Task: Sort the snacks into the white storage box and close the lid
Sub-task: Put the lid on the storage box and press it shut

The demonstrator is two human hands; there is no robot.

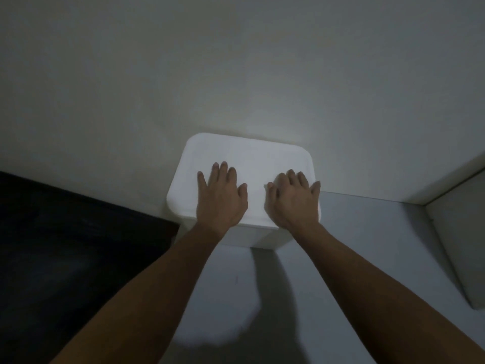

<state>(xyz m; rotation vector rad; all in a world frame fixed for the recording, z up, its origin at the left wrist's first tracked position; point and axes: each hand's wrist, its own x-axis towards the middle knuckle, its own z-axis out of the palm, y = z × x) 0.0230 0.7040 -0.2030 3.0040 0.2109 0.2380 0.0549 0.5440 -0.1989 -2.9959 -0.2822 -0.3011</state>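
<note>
The white storage box [259, 237] stands on a pale floor against the wall, with its white lid [246, 153] lying flat on top. My left hand [221, 197] rests palm down on the lid's left half, fingers straight and spread. On the right half my right hand [294, 198] lies flat the same way, its little finger near the lid's right edge. No snacks are visible; the box's inside is hidden under the lid.
A plain wall [236, 61] rises right behind the box. A dark, nearly black surface [65, 245] fills the left side. At the right a pale ledge or panel [456, 245] runs along the floor. The scene is dim, with my shadow on the floor.
</note>
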